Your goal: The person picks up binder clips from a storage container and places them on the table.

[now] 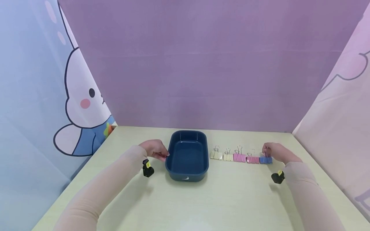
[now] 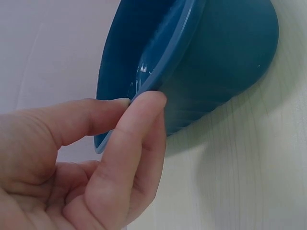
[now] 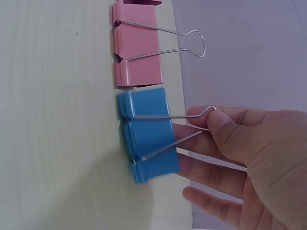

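Note:
A dark blue rectangular bin stands on the table, its open top facing up. My left hand pinches the bin's left rim between thumb and forefinger, as the left wrist view shows close up. Off to the right, a row of binder clips runs across the table. At its right end is a blue binder clip, whose wire handle my right hand pinches between thumb and index finger. The other right fingers extend behind the clip. Beside it lies a pink binder clip with its wire handle sticking out.
Further left in the row are another pink clip, a cream clip and a pale clip nearest the bin. Behind the table hangs a purple cloth; printed curtains flank both sides.

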Demonstrator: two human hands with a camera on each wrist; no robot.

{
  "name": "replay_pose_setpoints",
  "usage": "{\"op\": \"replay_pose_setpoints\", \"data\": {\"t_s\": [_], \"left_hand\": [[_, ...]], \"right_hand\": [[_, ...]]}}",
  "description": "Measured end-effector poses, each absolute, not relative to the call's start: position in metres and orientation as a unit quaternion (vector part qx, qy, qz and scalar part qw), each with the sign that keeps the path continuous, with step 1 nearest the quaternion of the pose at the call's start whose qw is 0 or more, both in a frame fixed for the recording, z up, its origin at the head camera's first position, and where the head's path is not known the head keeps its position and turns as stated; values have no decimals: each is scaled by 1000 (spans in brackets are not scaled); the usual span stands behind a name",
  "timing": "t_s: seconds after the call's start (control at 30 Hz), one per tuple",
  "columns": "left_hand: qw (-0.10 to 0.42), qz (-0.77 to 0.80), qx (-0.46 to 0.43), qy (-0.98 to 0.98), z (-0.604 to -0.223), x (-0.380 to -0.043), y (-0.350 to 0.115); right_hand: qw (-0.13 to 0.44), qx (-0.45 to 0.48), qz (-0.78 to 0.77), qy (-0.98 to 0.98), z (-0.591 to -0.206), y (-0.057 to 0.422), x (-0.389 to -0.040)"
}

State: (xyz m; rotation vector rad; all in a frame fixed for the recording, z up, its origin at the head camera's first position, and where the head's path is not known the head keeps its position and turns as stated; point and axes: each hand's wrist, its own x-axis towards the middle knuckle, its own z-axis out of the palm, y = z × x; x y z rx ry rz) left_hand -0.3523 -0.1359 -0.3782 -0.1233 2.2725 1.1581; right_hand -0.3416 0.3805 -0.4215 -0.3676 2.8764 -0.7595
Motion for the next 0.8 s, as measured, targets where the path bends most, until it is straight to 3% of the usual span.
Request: {"op": "replay_pose_setpoints", "data": {"t_s": [0.53, 0.8], "left_hand": [[294, 436, -45, 849, -378, -352, -135], [298, 438, -43, 847, -378, -353, -135]], "right_hand": [[52, -173, -230, 956, -429, 387, -343], [50, -154, -205, 965, -426, 384, -339]]}}
